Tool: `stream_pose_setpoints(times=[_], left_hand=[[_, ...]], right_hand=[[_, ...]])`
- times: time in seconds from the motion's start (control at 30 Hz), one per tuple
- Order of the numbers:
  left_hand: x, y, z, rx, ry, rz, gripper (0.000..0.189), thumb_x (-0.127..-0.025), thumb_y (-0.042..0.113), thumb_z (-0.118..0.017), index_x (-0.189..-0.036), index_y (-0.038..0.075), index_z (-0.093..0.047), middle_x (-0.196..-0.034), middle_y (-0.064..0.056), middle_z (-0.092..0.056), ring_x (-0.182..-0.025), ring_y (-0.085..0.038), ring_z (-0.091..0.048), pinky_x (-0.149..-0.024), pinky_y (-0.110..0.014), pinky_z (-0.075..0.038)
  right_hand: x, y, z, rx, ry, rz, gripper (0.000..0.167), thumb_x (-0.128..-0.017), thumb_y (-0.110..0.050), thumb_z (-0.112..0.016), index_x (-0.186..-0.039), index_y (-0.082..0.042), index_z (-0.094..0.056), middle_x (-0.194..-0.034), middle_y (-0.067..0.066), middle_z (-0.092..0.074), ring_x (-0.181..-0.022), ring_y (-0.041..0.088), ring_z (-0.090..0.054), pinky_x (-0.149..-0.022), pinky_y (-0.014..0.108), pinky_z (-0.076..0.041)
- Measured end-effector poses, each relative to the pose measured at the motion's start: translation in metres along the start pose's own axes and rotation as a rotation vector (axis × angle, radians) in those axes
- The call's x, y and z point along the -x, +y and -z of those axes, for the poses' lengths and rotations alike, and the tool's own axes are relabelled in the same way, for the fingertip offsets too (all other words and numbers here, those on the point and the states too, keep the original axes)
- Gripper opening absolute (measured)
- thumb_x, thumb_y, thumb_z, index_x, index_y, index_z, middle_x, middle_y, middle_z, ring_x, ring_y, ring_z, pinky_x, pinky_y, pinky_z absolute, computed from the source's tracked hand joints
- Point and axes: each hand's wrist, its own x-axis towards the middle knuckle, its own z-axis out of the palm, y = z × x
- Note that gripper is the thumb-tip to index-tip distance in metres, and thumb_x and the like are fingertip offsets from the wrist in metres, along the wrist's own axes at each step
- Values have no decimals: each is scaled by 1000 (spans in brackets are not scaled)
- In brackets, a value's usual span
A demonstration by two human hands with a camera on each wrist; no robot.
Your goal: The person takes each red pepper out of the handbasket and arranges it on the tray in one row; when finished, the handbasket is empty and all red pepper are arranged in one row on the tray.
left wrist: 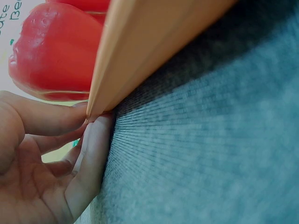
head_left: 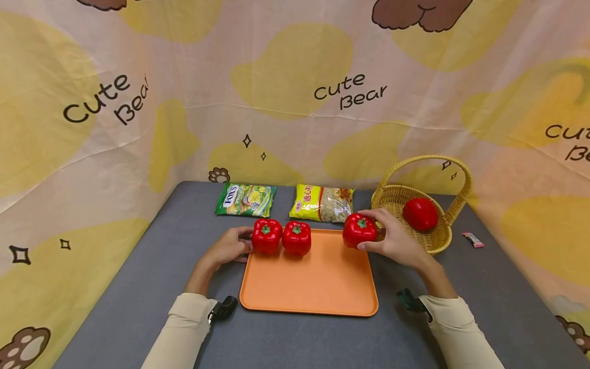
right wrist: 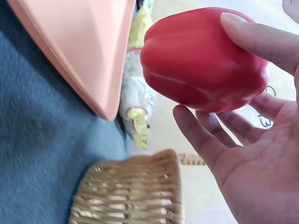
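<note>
My right hand point(head_left: 395, 240) holds a red bell pepper point(head_left: 357, 230) over the right back corner of the orange tray point(head_left: 313, 287). Thumb and fingers grip that pepper point(right wrist: 201, 60) from its sides in the right wrist view, and it hangs above the tray's level. At the tray's left edge, my left hand point(head_left: 230, 245) pinches the rim point(left wrist: 100, 100) between thumb and fingers. Two more red bell peppers, one at the left point(head_left: 267, 237) and one beside it point(head_left: 297, 238), sit on the tray near its back left corner, close to the left hand.
A wicker basket point(head_left: 384, 197) with a raised handle stands at the right, with another red bell pepper point(head_left: 420, 214) in it. Behind the tray lie a green FOX'S candy bag point(head_left: 246, 200) and a yellow pasta bag point(head_left: 321, 203). A small pink wrapped candy point(head_left: 473, 240) lies right of the basket.
</note>
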Motion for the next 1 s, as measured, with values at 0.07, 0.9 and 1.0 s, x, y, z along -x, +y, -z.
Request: stream_pose_setpoints(times=[0.07, 0.9, 1.0], left_hand=[[0, 0, 0, -2, 3, 1, 59, -95, 0, -56, -152, -7, -48, -140, -30, -61, -115, -35, -70, -82, -45, -67], [-2, -3, -2, -7, 5, 4, 58, -95, 1, -57, -152, -6, -48, -139, -29, -62, -116, -36, -69, -81, -46, -67], [-2, -3, -1, -6, 7, -1, 58, -95, 0, -56, -152, -7, -48, -140, -29, -62, -117, -36, -69, -81, -46, -67]], right_hand=[[-2, 0, -4, -11, -10, 7, 77, -83, -22, -90, -149, -8, -55, -136, 15, -56, -123, 34, -55, -99, 51, -58], [-22, -19, -50, 24, -128, -19, 75, -84, -15, -87, -150, -5, -54, -149, 16, -55, -132, 37, -57, -105, 54, -57], [-23, -20, -53, 26, -127, -20, 76, -85, -16, -88, -151, -4, -53, -150, 17, -56, -132, 36, -57, -105, 54, -57]])
